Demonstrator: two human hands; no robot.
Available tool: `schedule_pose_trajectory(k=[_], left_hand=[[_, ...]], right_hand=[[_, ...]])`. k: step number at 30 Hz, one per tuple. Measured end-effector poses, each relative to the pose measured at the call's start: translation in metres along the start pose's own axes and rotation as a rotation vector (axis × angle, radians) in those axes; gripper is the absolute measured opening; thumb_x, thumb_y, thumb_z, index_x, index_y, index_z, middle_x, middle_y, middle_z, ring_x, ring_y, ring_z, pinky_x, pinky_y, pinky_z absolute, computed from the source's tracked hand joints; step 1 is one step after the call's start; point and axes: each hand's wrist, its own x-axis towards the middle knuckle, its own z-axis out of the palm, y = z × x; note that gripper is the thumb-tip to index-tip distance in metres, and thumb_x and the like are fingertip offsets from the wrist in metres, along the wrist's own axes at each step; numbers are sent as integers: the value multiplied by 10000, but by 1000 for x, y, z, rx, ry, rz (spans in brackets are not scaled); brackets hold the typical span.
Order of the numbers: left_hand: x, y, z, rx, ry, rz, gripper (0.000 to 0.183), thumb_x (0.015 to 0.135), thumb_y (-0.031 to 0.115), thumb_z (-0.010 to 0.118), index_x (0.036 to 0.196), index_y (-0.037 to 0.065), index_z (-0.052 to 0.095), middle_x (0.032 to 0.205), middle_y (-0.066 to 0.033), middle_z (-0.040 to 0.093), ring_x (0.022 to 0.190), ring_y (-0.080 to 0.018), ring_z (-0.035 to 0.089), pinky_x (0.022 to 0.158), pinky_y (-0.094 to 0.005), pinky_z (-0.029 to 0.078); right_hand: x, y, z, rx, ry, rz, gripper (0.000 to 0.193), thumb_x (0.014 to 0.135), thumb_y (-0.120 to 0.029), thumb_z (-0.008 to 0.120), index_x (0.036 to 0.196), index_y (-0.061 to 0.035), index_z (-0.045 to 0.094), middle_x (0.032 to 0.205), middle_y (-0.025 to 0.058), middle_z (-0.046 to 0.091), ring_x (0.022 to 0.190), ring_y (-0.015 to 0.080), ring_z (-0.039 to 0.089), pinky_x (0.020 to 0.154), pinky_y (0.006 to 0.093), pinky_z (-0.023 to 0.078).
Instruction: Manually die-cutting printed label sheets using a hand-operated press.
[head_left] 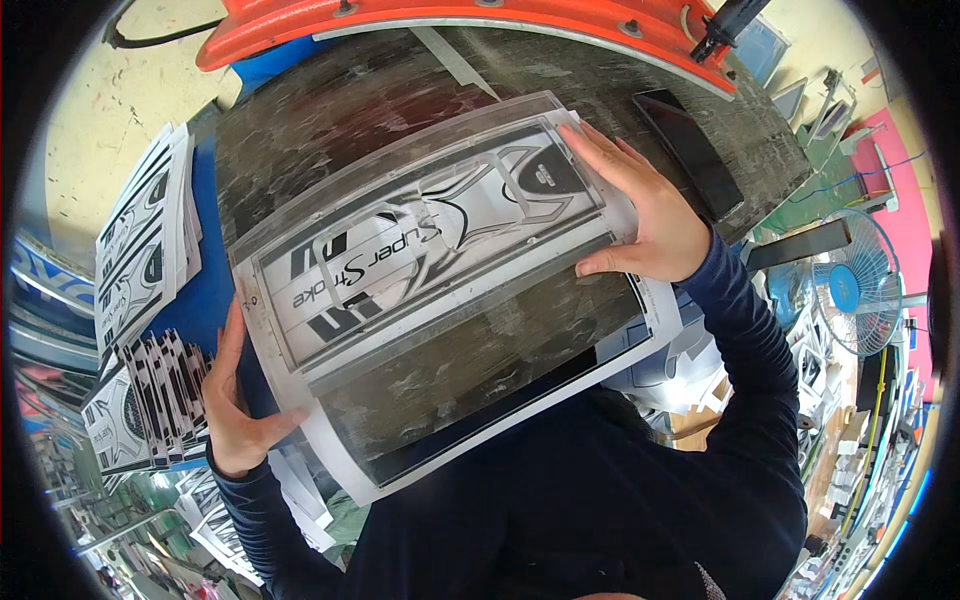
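In front of me lies a white sheet (pixel 340 450) with a large rectangular opening in its near half. Its far half carries black and grey graphics, under a clear plastic plate (pixel 415 143) with raised cutting lines. My left hand (pixel 238 415) grips the left border, its fingers along the edge and its thumb bent over the near part. At the right border my right hand (pixel 655 215) has its fingers on the far corner and its thumb on top near the opening. How far each hand reaches underneath is hidden.
The dark marbled work board (pixel 310 130) lies beneath, below an orange metal frame (pixel 300 22). A black phone (pixel 690 150) rests at the right. Printed sheets (pixel 150 240) and a stack of cut pieces (pixel 170 400) are at the left. A blue fan (pixel 855 285) stands to the right.
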Motion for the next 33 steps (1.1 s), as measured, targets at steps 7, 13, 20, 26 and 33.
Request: schedule_pose_trajectory(k=[7, 13, 20, 26, 33], left_hand=[[-1, 0, -1, -7, -2, -22, 1185, 447, 175, 844, 1495, -71, 347, 1497, -220, 461, 1428, -287, 393, 1212, -445, 63], [-1, -1, -1, -20, -2, 3, 1171, 459, 178, 847, 1492, -69, 355, 1502, -223, 454, 1431, -290, 387, 1211, -450, 63], [-1, -1, -1, 4, -11, 34, 1154, 472, 162, 835, 1494, -69, 352, 1513, -221, 440, 1435, -290, 379, 1210, -446, 72], [-1, -2, -1, -18, -17, 25, 1174, 452, 121, 825, 1502, -71, 336, 1522, -216, 429, 1437, -290, 373, 1208, -429, 77], [0, 8, -1, -7, -39, 16, 1157, 468, 73, 845, 1500, -65, 342, 1521, -203, 434, 1441, -265, 368, 1207, -441, 68]], right_hand=[[1, 1, 0, -3, 8, -25, 1191, 631, -466, 885, 1571, -95, 254, 1589, 194, 311, 1497, 344, 241, 1200, 508, 173], [0, -1, -1, 6, 2, 6, 1197, 612, -450, 892, 1566, -82, 271, 1596, 186, 307, 1497, 334, 249, 1202, 497, 166], [0, -2, 0, 11, 14, 5, 1197, 605, -448, 894, 1569, -108, 272, 1593, 173, 318, 1498, 336, 246, 1200, 526, 159], [2, -3, -3, 3, -4, 20, 1159, 617, -396, 903, 1560, -103, 294, 1576, 183, 346, 1491, 346, 261, 1198, 517, 178], [1, -4, -4, 5, -12, 6, 1139, 622, -396, 897, 1546, -73, 314, 1570, 184, 356, 1481, 356, 280, 1198, 490, 195]])
